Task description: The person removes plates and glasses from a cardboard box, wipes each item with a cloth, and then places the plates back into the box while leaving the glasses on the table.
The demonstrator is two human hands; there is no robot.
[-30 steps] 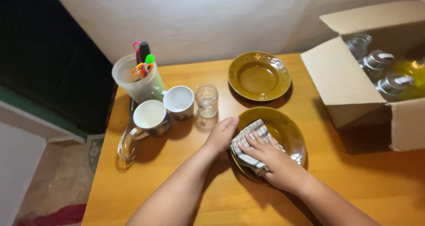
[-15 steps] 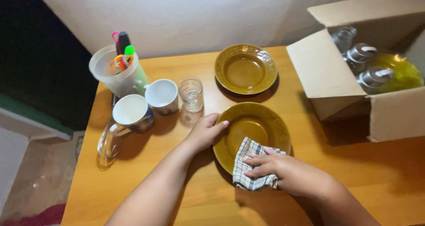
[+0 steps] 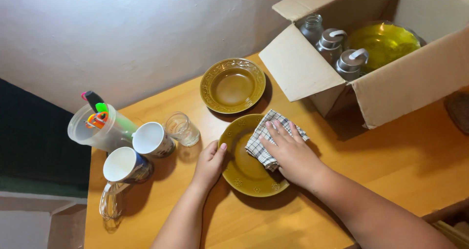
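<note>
An olive-green deep plate (image 3: pixel 244 173) lies on the wooden table (image 3: pixel 391 166) in front of me. My right hand (image 3: pixel 290 154) presses a checked cloth (image 3: pixel 261 144) flat against the plate's upper right part. My left hand (image 3: pixel 210 163) rests on the plate's left rim, fingers curled over the edge. A second olive plate (image 3: pixel 233 85) sits just behind, with nothing in it.
An open cardboard box (image 3: pixel 391 78) at the right holds a yellow-green glass dish (image 3: pixel 383 41) and metal-capped bottles (image 3: pixel 342 58). To the left stand two mugs (image 3: pixel 152 139), a small glass (image 3: pixel 181 128), a plastic jug with markers (image 3: pixel 100 127) and a clear glass piece (image 3: pixel 111 205).
My right hand has slid the cloth from the plate's near rim up to its far right side. The left hand stays on the left rim. The view has tilted.
</note>
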